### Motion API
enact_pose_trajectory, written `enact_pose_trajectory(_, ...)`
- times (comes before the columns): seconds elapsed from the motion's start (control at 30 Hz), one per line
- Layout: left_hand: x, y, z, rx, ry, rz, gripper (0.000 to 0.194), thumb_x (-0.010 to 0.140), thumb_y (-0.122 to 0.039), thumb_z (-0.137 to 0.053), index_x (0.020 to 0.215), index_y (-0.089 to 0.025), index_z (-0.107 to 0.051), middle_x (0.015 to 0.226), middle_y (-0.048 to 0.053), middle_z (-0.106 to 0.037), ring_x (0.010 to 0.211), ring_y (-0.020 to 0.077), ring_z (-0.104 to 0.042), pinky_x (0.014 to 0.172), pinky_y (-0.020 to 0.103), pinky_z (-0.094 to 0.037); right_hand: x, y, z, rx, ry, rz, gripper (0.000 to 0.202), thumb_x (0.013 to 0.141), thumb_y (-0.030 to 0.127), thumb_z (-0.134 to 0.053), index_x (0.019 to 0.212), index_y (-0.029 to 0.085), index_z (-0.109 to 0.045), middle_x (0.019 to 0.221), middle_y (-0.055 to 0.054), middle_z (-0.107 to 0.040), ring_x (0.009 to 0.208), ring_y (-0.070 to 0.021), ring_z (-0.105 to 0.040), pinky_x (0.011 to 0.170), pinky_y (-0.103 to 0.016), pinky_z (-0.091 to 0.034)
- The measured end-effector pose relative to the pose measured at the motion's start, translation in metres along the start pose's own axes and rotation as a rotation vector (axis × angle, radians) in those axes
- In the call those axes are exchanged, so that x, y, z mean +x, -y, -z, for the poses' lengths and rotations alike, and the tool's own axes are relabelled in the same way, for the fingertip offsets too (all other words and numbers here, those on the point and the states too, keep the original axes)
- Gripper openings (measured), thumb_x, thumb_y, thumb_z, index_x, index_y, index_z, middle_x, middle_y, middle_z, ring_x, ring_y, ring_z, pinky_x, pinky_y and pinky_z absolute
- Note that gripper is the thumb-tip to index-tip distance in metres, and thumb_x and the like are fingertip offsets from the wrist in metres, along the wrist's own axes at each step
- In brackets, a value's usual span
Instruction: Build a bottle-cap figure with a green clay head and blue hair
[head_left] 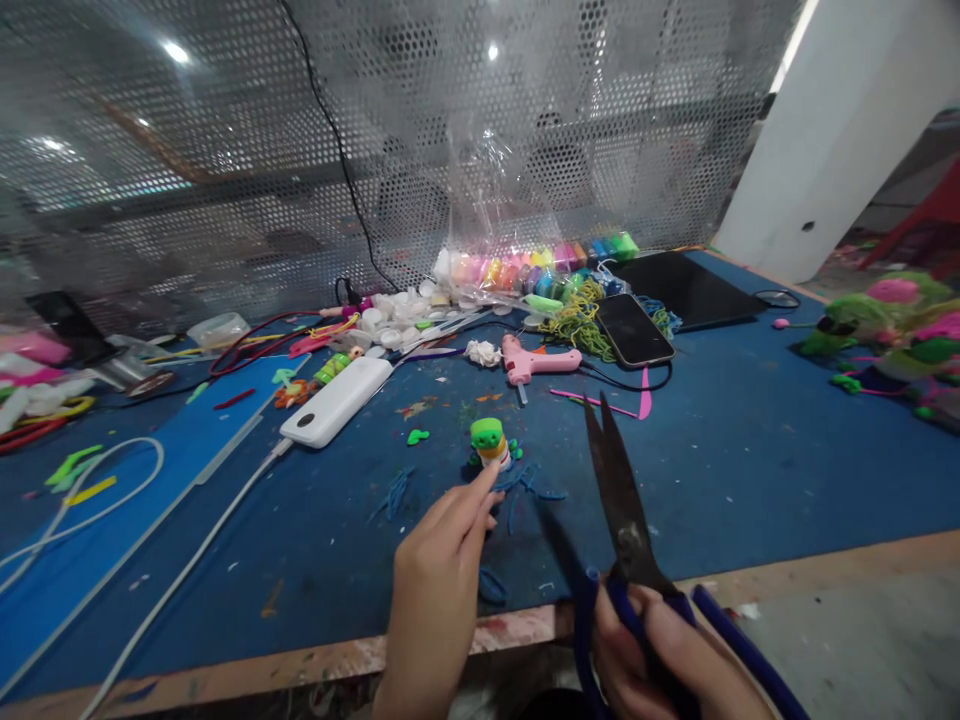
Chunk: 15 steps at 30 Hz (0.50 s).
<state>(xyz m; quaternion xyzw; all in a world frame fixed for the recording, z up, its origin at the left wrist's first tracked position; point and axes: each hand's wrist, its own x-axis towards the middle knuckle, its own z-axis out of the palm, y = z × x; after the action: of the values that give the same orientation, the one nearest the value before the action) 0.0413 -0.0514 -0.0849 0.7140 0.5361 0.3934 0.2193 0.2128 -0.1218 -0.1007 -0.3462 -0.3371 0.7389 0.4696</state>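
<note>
A small clay figure (487, 436) with a green, frog-like head, a yellow band and a white front stands upright on the blue mat. My left hand (442, 560) reaches to it, the index finger stretched out with its tip at the figure's front; the other fingers are bent and partly hidden. Blue yarn pieces (525, 482) lie around the figure's base, and another bunch of blue yarn (394, 492) is to its left. My right hand (652, 640) grips large scissors (626, 510) by their blue handles, blades nearly together and pointing away from me, right of the figure.
Behind the figure lie a pink glue gun (536, 361), a phone (636, 330) and yellow-green yarn (581, 320). A white power bank (337, 403) with a cable is at left. Clay tubs (517, 270) line the perforated metal screen (405, 130). Colourful figures (892, 335) stand at right.
</note>
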Motion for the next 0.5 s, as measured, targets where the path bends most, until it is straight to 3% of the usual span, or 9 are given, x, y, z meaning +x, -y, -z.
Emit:
enact_pose_trajectory(0.1, -0.004, -0.007, 0.005, -0.207, -0.036, 0.176, 0.023, 0.089, -0.028, -0.052, 0.11, -0.026, -0.062, 0.074, -0.003, -0.073, 0.069, 0.0124, -0.067, 0.061, 0.019, -0.05, 0.01, 0.014, -0.006, -0.211, -0.207, 0.143, 0.041, 0.072, 0.041, -0.072, 0.068, 0.022, -0.037, 0.052, 0.008, -0.043, 0.045, -0.0062, -0.034, 0.046, -0.021, -0.027)
enact_pose_trajectory(0.2, -0.006, -0.013, 0.007, -0.406, 0.023, 0.248, 0.015, 0.088, -0.032, -0.055, 0.101, -0.025, -0.056, 0.069, -0.004, -0.071, 0.059, 0.011, -0.063, 0.054, 0.017, -0.049, 0.028, 0.027, -0.014, -0.323, -0.271, 0.328, 0.039, 0.07, 0.024, -0.071, 0.07, 0.023, -0.032, 0.071, 0.002, -0.066, 0.045, -0.0055, -0.037, 0.044, -0.02, -0.033)
enact_pose_trajectory(0.3, -0.006, -0.014, 0.007, -0.447, 0.06, 0.26, 0.014, 0.086, -0.033, -0.058, 0.096, -0.025, -0.052, 0.066, -0.006, -0.069, 0.058, 0.0104, -0.062, 0.055, 0.017, -0.048, 0.047, 0.032, -0.021, -0.348, -0.281, 0.437, 0.037, 0.067, 0.022, -0.07, 0.07, 0.023, -0.033, 0.081, -0.002, -0.072, 0.045, -0.006, -0.041, 0.043, -0.02, -0.037)
enact_pose_trajectory(0.5, -0.006, -0.01, 0.007, -0.264, 0.1, 0.216, 0.013, 0.087, -0.032, -0.056, 0.098, -0.026, -0.053, 0.072, -0.006, -0.07, 0.062, 0.0107, -0.064, 0.065, 0.02, -0.049, 0.067, 0.029, -0.027, -0.395, -0.298, 0.435, 0.033, 0.073, 0.021, -0.066, 0.074, 0.024, -0.033, 0.066, 0.006, -0.066, 0.049, -0.0091, -0.053, 0.049, -0.021, -0.042)
